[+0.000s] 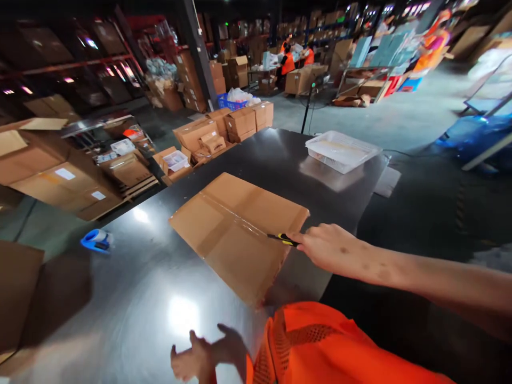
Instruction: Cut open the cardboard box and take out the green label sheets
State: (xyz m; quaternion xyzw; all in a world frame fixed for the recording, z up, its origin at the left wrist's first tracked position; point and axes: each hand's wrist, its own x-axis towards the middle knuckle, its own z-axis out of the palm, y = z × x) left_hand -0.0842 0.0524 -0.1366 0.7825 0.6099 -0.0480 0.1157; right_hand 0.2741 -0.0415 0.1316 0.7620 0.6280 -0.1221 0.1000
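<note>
My right hand [323, 245] is closed round a yellow and black box cutter [288, 239]. The cutter's tip meets the right end of a taped seam on a brown cardboard box [236, 224]. Clear tape runs along that seam, and the box lies on a shiny dark metal table [140, 272]. Low in the view, my left hand [192, 358] hovers near the table's front edge with its fingers apart and nothing in them. It does not touch the box.
A blue tape dispenser [97, 241] lies at the table's left. On the far right corner sits a white plastic basket [342, 151]. Beyond the table stand several cardboard boxes [198, 133]. People in orange vests [287, 63] are in the background.
</note>
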